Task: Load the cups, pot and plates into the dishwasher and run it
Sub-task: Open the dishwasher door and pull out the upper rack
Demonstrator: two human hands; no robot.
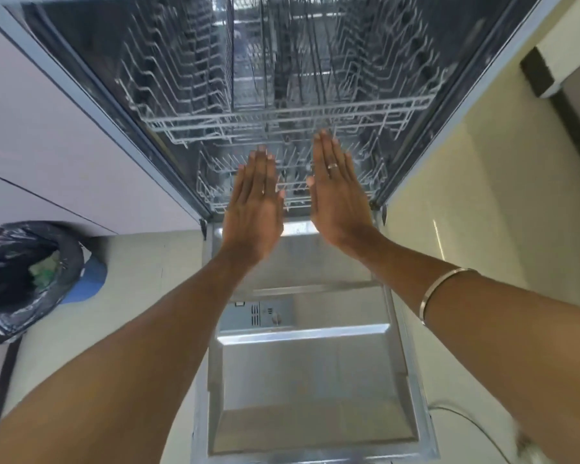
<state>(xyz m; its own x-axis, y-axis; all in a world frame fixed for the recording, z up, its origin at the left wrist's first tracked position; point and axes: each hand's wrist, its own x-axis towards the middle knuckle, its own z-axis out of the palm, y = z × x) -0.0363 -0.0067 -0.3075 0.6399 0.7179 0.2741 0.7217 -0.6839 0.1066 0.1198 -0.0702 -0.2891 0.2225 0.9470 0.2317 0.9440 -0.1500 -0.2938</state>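
Note:
The dishwasher stands open in front of me, its steel door (308, 380) folded down flat toward me. Inside, the upper wire rack (282, 118) and the lower wire rack (215, 182) both look bare of dishes. My left hand (253, 209) and my right hand (339, 192) are stretched out flat side by side over the door's hinge end, fingers straight and pointing into the machine, holding nothing. They hover just before the lower rack's front edge. No cups, pot or plates are in view.
A bin lined with a black bag (21, 276) stands on the floor at the left, beside a blue object (91, 279). White cabinet fronts (47, 145) flank the machine on the left, a pale wall (482, 195) on the right. A thin cable (466, 416) lies on the floor at the lower right.

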